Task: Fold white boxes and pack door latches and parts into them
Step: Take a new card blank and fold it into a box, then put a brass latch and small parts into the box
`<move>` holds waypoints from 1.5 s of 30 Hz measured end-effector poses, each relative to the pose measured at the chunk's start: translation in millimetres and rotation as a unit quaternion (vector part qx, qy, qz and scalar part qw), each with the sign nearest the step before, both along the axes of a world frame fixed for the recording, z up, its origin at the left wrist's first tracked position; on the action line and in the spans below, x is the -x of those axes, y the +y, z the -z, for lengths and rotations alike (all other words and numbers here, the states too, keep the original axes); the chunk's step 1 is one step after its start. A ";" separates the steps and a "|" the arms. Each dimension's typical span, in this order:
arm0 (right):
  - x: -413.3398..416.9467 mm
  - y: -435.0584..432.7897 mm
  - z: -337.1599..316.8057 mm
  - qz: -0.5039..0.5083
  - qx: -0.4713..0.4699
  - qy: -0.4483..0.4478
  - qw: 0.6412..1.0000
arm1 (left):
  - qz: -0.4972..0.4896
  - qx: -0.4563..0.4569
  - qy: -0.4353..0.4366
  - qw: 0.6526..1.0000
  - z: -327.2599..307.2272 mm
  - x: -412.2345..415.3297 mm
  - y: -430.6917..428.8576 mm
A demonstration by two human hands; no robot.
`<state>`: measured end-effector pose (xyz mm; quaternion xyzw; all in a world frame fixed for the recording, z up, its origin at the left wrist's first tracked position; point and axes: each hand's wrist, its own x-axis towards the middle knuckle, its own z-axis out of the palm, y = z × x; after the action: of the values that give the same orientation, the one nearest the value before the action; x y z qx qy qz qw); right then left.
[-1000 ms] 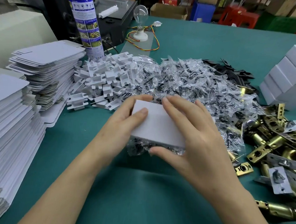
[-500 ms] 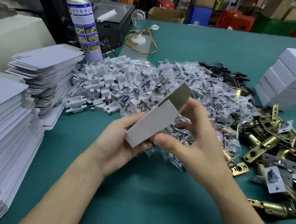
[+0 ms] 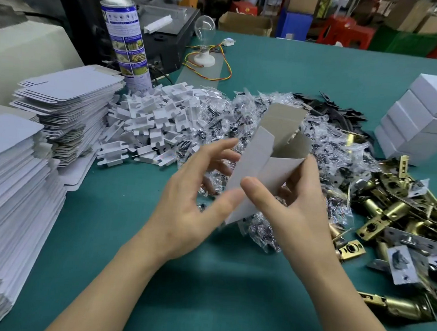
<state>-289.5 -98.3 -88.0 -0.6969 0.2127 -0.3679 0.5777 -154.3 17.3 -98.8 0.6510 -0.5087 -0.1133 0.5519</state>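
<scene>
**A:** Head view first. Is any writing readable?

**B:** Only in shape. The tall silver spray can with a blue label (image 3: 126, 37) at the back left carries small picture panels and lines of print, but they are too small and blurred to read. The flat white card blanks (image 3: 64, 99) stacked at the left are plain, and so are the closed white boxes (image 3: 422, 120) piled at the right edge.

**A:** Where is the box being folded?

**B:** The half-formed white cardboard box (image 3: 268, 165) is held up above the green table mat (image 3: 205, 291), in front of the heap of clear plastic screw packets (image 3: 265, 112). The right hand (image 3: 296, 207) grips it: thumb pressed on the near white face, the other fingers wrapped round the far right side. The left hand (image 3: 193, 197) has its thumb tip against the box's lower left edge; its fingers are spread loosely and reach behind the left wall, so I cannot tell how much they touch.

**A:** And its direction?

**B:** Its long axis runs from lower left to upper right, tilted away from the person. The open mouth faces up and away, showing the grey inside, with a flap standing above it. Brass door latches (image 3: 397, 215) lie in a pile just to the right.
</scene>
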 end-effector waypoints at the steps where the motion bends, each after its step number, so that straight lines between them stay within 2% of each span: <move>1: -0.8 0.4 1.7 0.008 0.001 0.008 1.000 | -0.002 -0.002 -0.019 1.000 1.4 2.0 -1.0; 11: -1.3 -10.1 8.1 -0.006 0.005 0.078 0.997 | 0.013 -0.018 -0.011 1.000 -0.1 -2.5 -1.1; 16: 2.6 -17.5 0.5 -0.009 0.023 0.081 0.996 | 0.029 -0.043 0.108 0.993 0.9 -10.5 1.1; 18: 6.6 -24.2 -2.3 0.012 0.050 0.095 0.994 | 0.079 -0.075 0.174 0.979 1.8 -14.5 2.3; 22: 19.8 -46.0 -5.6 0.061 0.044 0.085 0.993 | 0.172 -0.126 0.225 0.951 2.4 -14.2 4.5; 26: 29.6 -61.4 -8.0 0.078 0.028 0.061 0.995 | 0.207 -0.169 0.208 0.941 2.8 -16.2 5.5; 29: 33.1 -66.5 -7.7 0.077 0.063 0.085 0.991 | 0.211 -0.184 0.182 0.942 2.7 -19.4 8.0; 32: 36.2 -66.9 -11.0 0.058 0.114 0.135 0.983 | 0.218 -0.195 0.171 0.941 0.6 -21.8 11.3; 36: 42.3 -63.9 -14.9 0.015 0.195 0.251 0.948 | 0.228 -0.204 0.161 0.938 -3.6 -24.2 13.6; 45: 58.5 -53.8 -22.6 -0.030 0.267 0.359 0.894 | 0.238 -0.219 0.162 0.932 -8.6 -24.6 16.9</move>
<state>-348.0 -152.1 -65.4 -0.9155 0.2786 -0.1182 0.2649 -129.8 34.2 -90.2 0.5883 -0.5151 -0.4536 0.4275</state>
